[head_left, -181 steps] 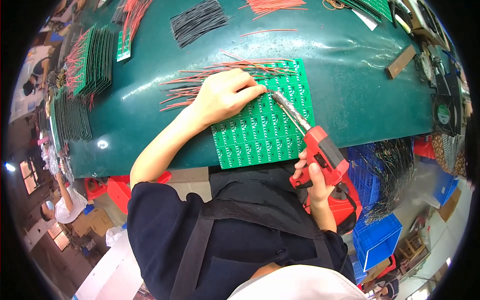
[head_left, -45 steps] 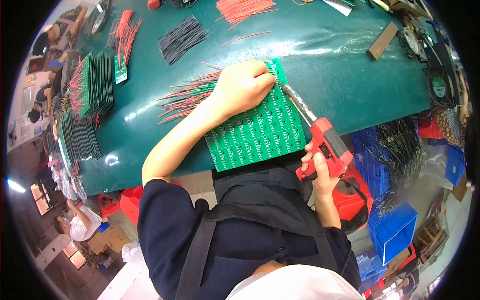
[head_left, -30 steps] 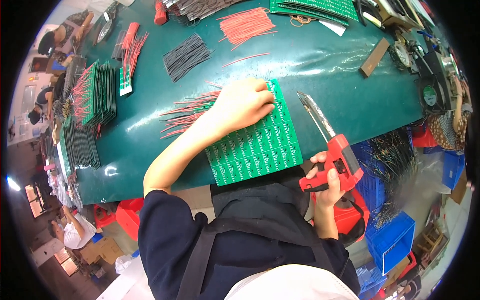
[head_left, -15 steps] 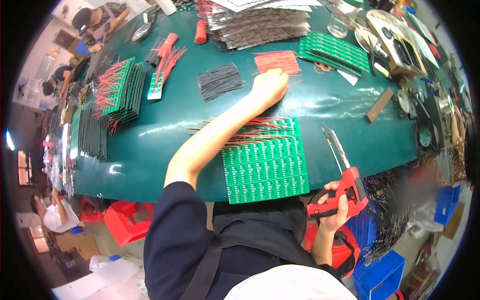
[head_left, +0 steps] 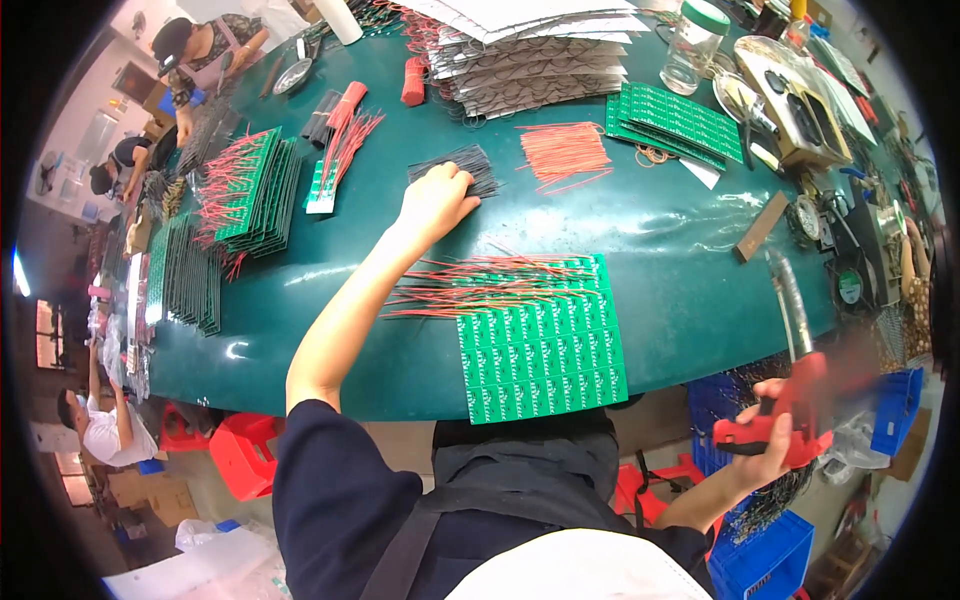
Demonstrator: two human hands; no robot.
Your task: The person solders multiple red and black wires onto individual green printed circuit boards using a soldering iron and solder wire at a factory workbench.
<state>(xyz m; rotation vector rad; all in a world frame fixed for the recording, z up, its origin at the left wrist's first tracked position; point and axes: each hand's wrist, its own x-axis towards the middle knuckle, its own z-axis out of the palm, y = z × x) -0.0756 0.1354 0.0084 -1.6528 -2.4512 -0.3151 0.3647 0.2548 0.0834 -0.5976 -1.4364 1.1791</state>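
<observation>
Black wires (head_left: 462, 165) lie in a loose bundle on the green table (head_left: 660, 240), and the left hand (head_left: 432, 200) rests palm-down on the near end of that bundle, fingers curled over the strands. Whether the fingers have pinched any wire cannot be told, since the hand covers the contact. The bundle's far end fans out past the fingertips toward a bunch of red wires (head_left: 562, 152), which lies just beside it.

Well apart, off the table's near right edge, the right hand (head_left: 765, 440) is closed around the red grip of a soldering gun (head_left: 790, 400), its long metal barrel pointing up and away over the table rim. The gun and hand are motion-blurred, so the trigger finger is hard to make out.

Between the two hands, a green circuit board panel (head_left: 545, 345) lies flat near the table edge, with red and black leads sticking out of its far rows toward the left forearm. The panel's near edge overhangs the dark apron.
</observation>
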